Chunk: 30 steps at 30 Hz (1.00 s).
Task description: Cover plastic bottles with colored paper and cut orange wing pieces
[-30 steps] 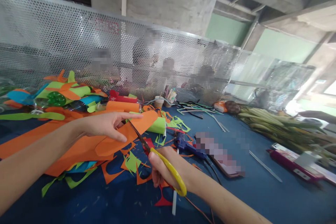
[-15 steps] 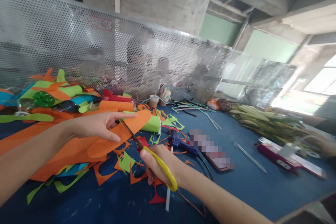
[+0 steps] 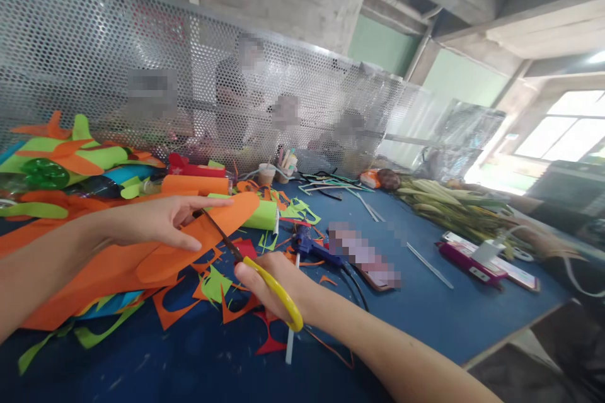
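My right hand (image 3: 274, 283) is closed round the yellow handles of a pair of scissors (image 3: 271, 286). Their dark blades point up and left, lying across a rounded orange paper cutout (image 3: 231, 217). My left hand (image 3: 161, 220) grips that cutout, forefinger stretched along its upper side and thumb apart on the face; the other fingers are partly hidden. Beneath the cutout spreads a larger orange paper sheet (image 3: 80, 277). A roll of green paper (image 3: 262, 215) lies just behind the cutout's tip. Orange, green and red paper scraps (image 3: 217, 283) lie below the blades.
A blue glue gun (image 3: 314, 245) and a phone (image 3: 366, 258) rest on the blue table (image 3: 406, 327). Paper-wrapped bottles (image 3: 70, 157) are heaped at left. Long leaves (image 3: 449, 208) and a purple power strip (image 3: 470, 264) lie at right. People sit behind a perforated metal screen (image 3: 293, 69).
The whole view has shifted, so hands and table things appear farther left. Both hands keep the same hold on the cutout and the scissors.
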### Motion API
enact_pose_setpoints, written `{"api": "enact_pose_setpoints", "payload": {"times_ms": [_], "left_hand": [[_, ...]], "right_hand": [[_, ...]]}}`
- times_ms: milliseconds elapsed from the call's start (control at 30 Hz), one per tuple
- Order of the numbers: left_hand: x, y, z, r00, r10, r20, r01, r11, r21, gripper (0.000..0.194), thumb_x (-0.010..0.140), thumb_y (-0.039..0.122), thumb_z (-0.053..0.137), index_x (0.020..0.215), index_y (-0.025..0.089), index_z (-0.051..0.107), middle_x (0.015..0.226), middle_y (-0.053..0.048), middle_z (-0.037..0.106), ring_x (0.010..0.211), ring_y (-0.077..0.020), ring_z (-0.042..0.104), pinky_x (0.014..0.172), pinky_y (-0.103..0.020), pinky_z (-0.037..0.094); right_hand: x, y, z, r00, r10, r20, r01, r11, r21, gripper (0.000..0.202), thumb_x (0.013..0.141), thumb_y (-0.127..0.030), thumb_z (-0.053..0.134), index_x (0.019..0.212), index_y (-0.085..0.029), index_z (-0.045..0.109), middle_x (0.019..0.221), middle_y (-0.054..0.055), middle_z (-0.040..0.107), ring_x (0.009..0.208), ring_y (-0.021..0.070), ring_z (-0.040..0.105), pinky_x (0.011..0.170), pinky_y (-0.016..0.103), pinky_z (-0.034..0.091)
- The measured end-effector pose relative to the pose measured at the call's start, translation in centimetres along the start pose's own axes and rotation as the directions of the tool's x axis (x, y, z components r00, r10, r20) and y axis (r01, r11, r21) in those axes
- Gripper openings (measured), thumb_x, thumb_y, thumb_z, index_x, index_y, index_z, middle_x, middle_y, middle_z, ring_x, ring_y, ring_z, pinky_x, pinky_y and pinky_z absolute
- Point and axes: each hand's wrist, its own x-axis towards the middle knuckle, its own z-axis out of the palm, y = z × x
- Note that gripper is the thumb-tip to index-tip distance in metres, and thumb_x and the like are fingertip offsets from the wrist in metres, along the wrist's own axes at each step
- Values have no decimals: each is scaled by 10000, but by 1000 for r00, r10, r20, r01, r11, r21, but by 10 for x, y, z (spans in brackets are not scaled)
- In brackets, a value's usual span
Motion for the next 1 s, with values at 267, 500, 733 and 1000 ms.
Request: {"api": "enact_pose_setpoints", "payload": {"times_ms": [267, 500, 733, 1000], "left_hand": [[1, -5, 0, 998, 53, -45, -51, 998, 33, 829, 727, 377, 844, 1465, 458, 477, 1631, 25, 378, 1496, -345, 326, 1205, -470, 319], [-3, -4, -2, 996, 11, -91, -5, 997, 72, 887, 757, 350, 828, 1524, 425, 389, 1673, 28, 281, 1544, -327, 187, 1213, -473, 279], [-2, -8, -6, 983, -20, -180, 25, 999, 24, 893, 794, 331, 792, 1562, 330, 336, 1704, 7, 183, 1565, -302, 84, 1243, -467, 163], [5, 7, 19, 1000, -20, -4, 20, 1000, -17, 823, 775, 385, 783, 1519, 388, 431, 1437, -49, 594, 1260, -329, 573, 926, -372, 540]], "right_hand": [[0, 1, 0, 998, -57, -6, 57, 998, 30, 405, 987, -527, 405, 731, -213, 422, 701, -25, 486, 655, 116, 456, 604, 238, 359], [2, -6, -6, 967, 256, 6, -249, 942, -224, 629, 835, -724, 582, 555, -215, 340, 516, -56, 306, 492, 90, 293, 484, 263, 226], [4, -1, -2, 946, 299, -127, -311, 717, -624, 357, 850, -509, 615, 783, -166, 688, 705, 109, 701, 655, 249, 660, 529, 305, 318], [12, 15, -8, 954, 160, -254, -189, 977, -95, 278, 912, -312, 615, 1117, -142, 696, 983, 112, 763, 896, 228, 719, 796, 333, 534]]}}
